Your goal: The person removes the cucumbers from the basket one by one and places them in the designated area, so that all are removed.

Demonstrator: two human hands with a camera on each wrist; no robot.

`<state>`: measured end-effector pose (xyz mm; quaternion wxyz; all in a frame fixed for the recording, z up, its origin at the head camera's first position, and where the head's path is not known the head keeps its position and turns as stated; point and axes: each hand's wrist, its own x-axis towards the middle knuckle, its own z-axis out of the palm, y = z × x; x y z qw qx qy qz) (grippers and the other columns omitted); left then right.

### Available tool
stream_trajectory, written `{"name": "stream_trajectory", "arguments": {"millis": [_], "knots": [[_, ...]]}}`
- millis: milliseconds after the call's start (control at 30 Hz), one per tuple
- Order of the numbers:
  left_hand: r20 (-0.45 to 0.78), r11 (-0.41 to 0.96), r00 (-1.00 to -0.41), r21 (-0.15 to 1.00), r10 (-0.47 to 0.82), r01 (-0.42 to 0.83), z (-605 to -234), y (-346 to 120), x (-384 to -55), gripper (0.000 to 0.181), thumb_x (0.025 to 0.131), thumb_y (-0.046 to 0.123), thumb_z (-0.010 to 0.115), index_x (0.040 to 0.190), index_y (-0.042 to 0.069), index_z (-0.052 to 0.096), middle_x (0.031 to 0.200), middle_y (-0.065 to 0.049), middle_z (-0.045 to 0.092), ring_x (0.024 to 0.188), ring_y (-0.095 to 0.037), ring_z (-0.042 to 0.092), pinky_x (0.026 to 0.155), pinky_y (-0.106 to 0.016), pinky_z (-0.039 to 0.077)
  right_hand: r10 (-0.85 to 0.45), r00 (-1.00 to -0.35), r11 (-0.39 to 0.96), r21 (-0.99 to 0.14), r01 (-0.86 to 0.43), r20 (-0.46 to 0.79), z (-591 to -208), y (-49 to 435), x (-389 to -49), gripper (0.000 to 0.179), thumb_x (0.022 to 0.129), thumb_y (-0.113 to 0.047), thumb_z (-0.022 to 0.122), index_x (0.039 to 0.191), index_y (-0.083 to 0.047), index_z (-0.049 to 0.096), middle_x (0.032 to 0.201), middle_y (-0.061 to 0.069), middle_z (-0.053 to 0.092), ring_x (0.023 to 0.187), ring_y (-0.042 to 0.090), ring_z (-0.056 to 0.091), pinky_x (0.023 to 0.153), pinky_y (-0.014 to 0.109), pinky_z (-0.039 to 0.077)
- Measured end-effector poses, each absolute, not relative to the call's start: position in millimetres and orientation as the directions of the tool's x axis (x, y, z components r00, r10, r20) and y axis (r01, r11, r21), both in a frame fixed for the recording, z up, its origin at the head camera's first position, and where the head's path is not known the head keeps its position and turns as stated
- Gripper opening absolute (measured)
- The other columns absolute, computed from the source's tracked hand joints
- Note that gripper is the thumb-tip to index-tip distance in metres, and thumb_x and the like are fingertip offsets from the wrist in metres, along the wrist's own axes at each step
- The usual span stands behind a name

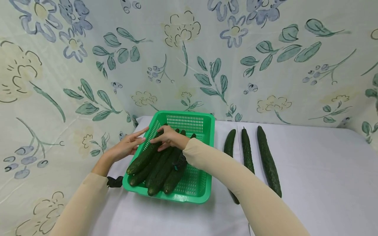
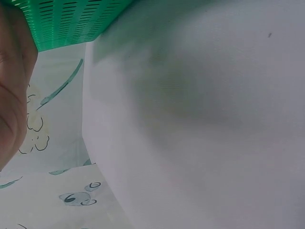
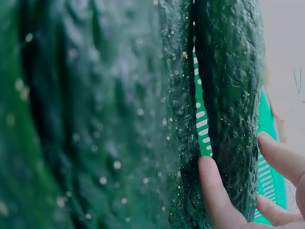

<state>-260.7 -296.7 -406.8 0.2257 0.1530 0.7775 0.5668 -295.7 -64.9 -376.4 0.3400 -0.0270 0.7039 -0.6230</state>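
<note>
A green plastic basket (image 1: 209, 183) stands on the white cloth with several dark green cucumbers (image 1: 160, 173) lying lengthwise in it. Over the basket, my right hand (image 1: 169, 136) grips the leftmost cucumber (image 1: 141, 161) near its far end. The right wrist view has fingers on both sides of that cucumber (image 3: 233, 95), with its neighbours (image 3: 105, 105) close beside it. My left hand (image 1: 127, 146) is at the basket's left wall, fingers stretched along the outside. In the left wrist view, part of that hand (image 2: 12, 86) shows beneath the basket's slatted side (image 2: 71, 24); its fingertips are hidden.
Three cucumbers lie apart on the white cloth right of the basket: a left one (image 1: 229, 144), a middle one (image 1: 247, 152) and a right one (image 1: 269, 160). My right forearm crosses over the first two. A floral curtain (image 1: 183, 85) hangs behind and at the left.
</note>
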Motion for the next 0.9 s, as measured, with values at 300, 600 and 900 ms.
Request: {"name": "stream_trajectory", "arguments": {"millis": [300,600,900], "knots": [[-0.169,0.312,-0.854,0.95,0.491,-0.009,-406.8,-297.2,-261.2,0.057,0.11,0.026,0.043,0.161,0.028,0.019,0.057,0.0,0.036,0.048,-0.014,0.03,0.053,-0.029,0.042,-0.463,-0.765,0.16,-0.891,0.425,-0.448,-376.9,-66.1,-297.0,0.07,0.087,0.006,0.074,0.147,-0.004,0.04,0.138,0.033,0.04,0.12,0.052,0.052,0.082,0.047,0.055],[-0.168,0.298,-0.851,0.954,0.498,-0.014,-406.4,-296.4,-261.6,0.057,0.11,0.025,0.043,0.162,0.027,0.019,0.062,-0.003,0.045,0.049,-0.013,0.036,0.055,-0.029,0.046,-0.443,-0.773,0.112,-0.884,0.454,-0.454,-373.9,-62.6,-297.0,0.071,0.085,0.008,0.074,0.147,-0.006,0.042,0.14,0.038,0.037,0.107,0.051,0.06,0.085,0.049,0.054],[-0.168,0.296,-0.847,0.955,0.505,-0.013,-406.7,-298.2,-262.6,0.057,0.11,0.024,0.042,0.162,0.028,0.017,0.082,-0.005,0.062,0.055,-0.012,0.05,0.061,-0.029,0.053,-0.436,-0.774,0.077,-0.876,0.477,-0.46,-373.1,-60.2,-297.9,0.072,0.086,0.009,0.072,0.148,-0.008,0.041,0.138,0.039,0.04,0.107,0.051,0.061,0.086,0.05,0.053]]}}
